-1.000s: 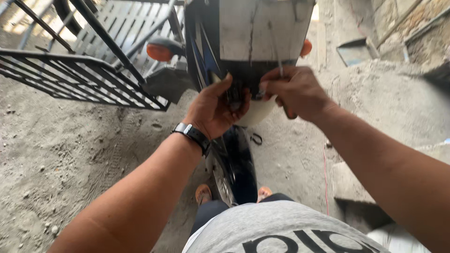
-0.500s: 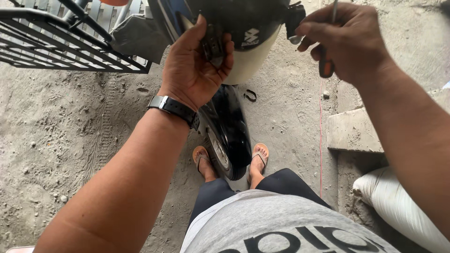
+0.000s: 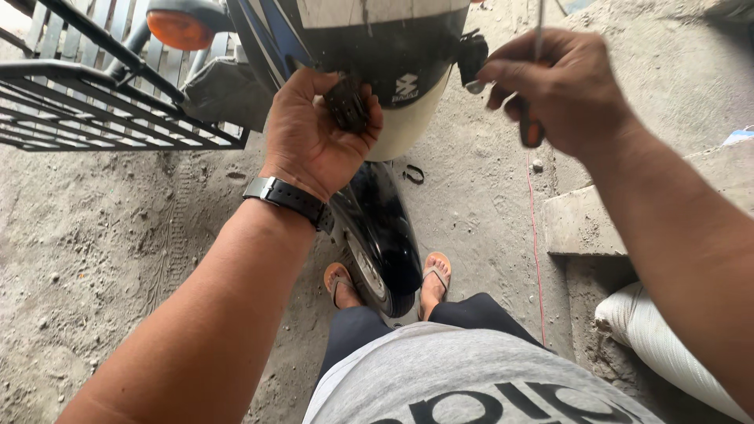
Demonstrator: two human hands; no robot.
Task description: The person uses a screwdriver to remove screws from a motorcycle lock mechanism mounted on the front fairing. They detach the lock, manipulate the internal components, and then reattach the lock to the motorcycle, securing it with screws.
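Black ridged part (image 3: 348, 104) cupped in left hand (image 3: 314, 133), fingers curled round it, against scooter front panel (image 3: 393, 71) at 12 o'clock. Right hand (image 3: 561, 86) at 2 o'clock pinches orange-handled screwdriver (image 3: 532, 126).

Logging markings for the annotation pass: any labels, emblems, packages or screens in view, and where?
Emblem: small white badge with lettering under it, on the scooter's dark front panel, just right of the left hand.
Shirt print: large black letters on grey fabric, bottom centre, partly cut off.
White sack: plain, lower right, no marking visible.
No screens.
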